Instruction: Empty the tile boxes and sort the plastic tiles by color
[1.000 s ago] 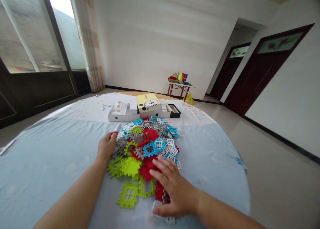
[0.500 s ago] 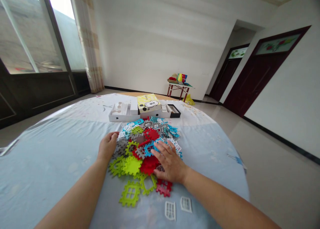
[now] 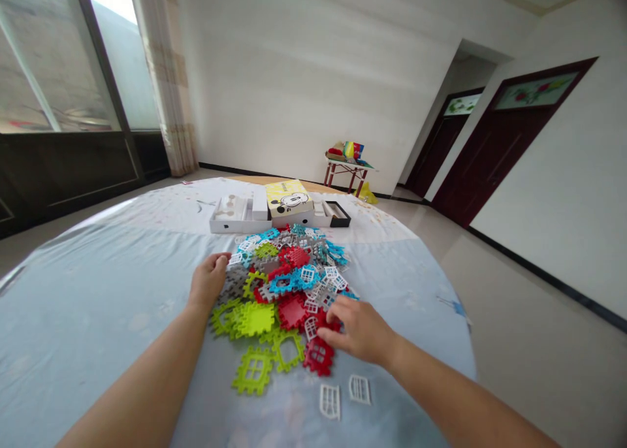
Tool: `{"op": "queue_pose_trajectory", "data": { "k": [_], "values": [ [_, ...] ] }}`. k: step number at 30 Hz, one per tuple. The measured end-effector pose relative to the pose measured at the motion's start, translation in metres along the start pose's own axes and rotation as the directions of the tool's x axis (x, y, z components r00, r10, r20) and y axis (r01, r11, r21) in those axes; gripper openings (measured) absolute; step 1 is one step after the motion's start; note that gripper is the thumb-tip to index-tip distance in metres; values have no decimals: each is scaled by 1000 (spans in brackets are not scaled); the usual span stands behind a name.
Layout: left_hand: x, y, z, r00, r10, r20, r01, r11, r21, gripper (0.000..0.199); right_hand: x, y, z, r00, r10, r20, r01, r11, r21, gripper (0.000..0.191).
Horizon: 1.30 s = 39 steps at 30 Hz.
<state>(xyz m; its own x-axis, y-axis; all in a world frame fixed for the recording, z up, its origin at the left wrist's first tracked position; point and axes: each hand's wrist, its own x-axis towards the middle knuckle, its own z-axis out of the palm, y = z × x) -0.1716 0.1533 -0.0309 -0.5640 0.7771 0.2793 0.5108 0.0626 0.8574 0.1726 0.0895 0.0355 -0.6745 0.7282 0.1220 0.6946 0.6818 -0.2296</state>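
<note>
A mixed pile of plastic building panels with notched edges lies before me, among them a flat lime-green panel (image 3: 258, 319), a red panel (image 3: 292, 311) and a blue panel (image 3: 283, 283). My left hand (image 3: 208, 281) rests at the pile's left side, fingers curled together; a white window piece (image 3: 236, 259) is close by its fingertips, and what it holds, if anything, is hidden. At the right side, my right hand (image 3: 362, 330) has thumb and forefinger apart, beside a white arched window piece (image 3: 311, 328) and above a red window panel (image 3: 319, 356).
Two loose white window frames, one of them the nearer (image 3: 330, 402), lie in front of the pile on the pale blue tablecloth (image 3: 132, 317). Behind it stand a white tray (image 3: 240, 226), a yellow cartoon box (image 3: 290, 200) and a black-edged box (image 3: 340, 214).
My right hand has drawn back to the right off the pile's middle, its spread fingers now curled, uncovering blue, white and red pieces. My left hand stays at the pile's left side. The view shifted slightly.
</note>
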Motion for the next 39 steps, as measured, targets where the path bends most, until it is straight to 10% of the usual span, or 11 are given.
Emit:
{"op": "queue_pose_trajectory", "data": {
  "k": [5,12,35,39],
  "values": [
    [-1,2,-1,1000,-5,9,5,1000,6,40,-32,-15,3,961,138,241,-128,990,-60,66],
    [-4,5,-5,1000,-4,15,4,1000,20,40,-36,-23,18,942,59,329,-130,972,197,47],
    [-3,4,-5,1000,-4,31,3,998,56,40,-23,-7,14,893,-81,443,-142,883,447,24],
    [-4,7,-6,999,7,38,-9,998,66,39,12,1,1,974,19,227,-164,748,643,22]
  ]
}}
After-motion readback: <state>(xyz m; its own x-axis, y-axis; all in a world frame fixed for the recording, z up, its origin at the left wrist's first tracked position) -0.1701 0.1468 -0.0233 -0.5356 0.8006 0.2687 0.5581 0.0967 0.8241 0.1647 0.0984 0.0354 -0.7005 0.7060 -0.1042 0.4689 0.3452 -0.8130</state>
